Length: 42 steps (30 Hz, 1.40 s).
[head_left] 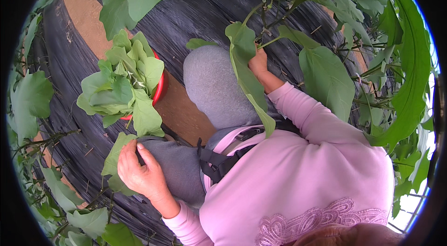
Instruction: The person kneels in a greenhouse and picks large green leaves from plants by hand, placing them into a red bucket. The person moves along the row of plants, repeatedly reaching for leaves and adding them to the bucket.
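Note:
My right hand [259, 63] reaches in at the lower stems of a broad-leaved plant that looks like eggplant. A long drooping leaf [244, 68] partly covers its fingers, and a green leaf stalk [269, 42] meets the hand there. Resting by my left knee, my left hand [144, 171] has its fingers curled and the thumb up. A lobed leaf [114, 155] lies behind those fingers; whether they grip it is hidden. Ahead of the left hand stands a red bucket [160, 89], heaped with loose picked green leaves [120, 89] that spill over its rim.
Black plastic mulch film [178, 19] covers the beds on both sides. A strip of bare brown soil [183, 117] runs between my knees. Plants with large leaves [31, 99] crowd the left side, and more foliage [377, 71] hangs close on the right.

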{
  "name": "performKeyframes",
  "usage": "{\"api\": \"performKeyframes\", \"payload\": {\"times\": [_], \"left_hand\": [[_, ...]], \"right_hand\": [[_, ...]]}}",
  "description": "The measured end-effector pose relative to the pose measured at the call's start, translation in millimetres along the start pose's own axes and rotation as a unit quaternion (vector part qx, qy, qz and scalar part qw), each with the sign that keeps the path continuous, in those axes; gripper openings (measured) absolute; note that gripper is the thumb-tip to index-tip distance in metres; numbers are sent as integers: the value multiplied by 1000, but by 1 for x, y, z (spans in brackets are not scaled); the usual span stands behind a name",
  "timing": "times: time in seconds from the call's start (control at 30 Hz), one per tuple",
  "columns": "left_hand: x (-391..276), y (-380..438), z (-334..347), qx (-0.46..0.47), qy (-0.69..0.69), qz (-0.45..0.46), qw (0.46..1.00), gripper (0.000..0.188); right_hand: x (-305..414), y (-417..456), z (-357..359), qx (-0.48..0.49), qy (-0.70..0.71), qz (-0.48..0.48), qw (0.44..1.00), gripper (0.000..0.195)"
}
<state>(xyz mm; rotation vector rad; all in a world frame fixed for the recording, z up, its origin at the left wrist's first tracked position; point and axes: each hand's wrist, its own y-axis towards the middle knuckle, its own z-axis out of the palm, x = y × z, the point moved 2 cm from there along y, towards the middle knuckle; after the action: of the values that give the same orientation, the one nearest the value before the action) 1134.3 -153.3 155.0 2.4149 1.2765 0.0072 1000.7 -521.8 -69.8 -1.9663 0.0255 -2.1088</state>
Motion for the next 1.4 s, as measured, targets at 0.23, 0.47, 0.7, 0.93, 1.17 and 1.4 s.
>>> {"api": "performKeyframes", "payload": {"times": [0.23, 0.47, 0.7, 0.93, 1.17, 1.4], "left_hand": [[-39, -18, -13, 63, -505, -11, 861, 15], [-140, -38, -31, 542, -640, 155, 521, 52], [-127, -36, -51, 430, -785, -62, 442, 106], [-70, -31, -80, 134, -769, -218, 586, 66], [-19, 57, -58, -104, -716, -229, 651, 12], [100, 148, 101, -113, -183, -143, 966, 67]], "right_hand": [[103, -69, -23, 82, 13, 8, 996, 32], [220, -148, -26, 182, 288, 77, 937, 29], [257, -256, -12, 612, 203, 66, 761, 40], [226, -286, 51, 832, -138, 233, 484, 52], [213, -251, 68, 676, 2, 137, 724, 33], [194, -195, 13, 551, 2, 105, 828, 20]]}}
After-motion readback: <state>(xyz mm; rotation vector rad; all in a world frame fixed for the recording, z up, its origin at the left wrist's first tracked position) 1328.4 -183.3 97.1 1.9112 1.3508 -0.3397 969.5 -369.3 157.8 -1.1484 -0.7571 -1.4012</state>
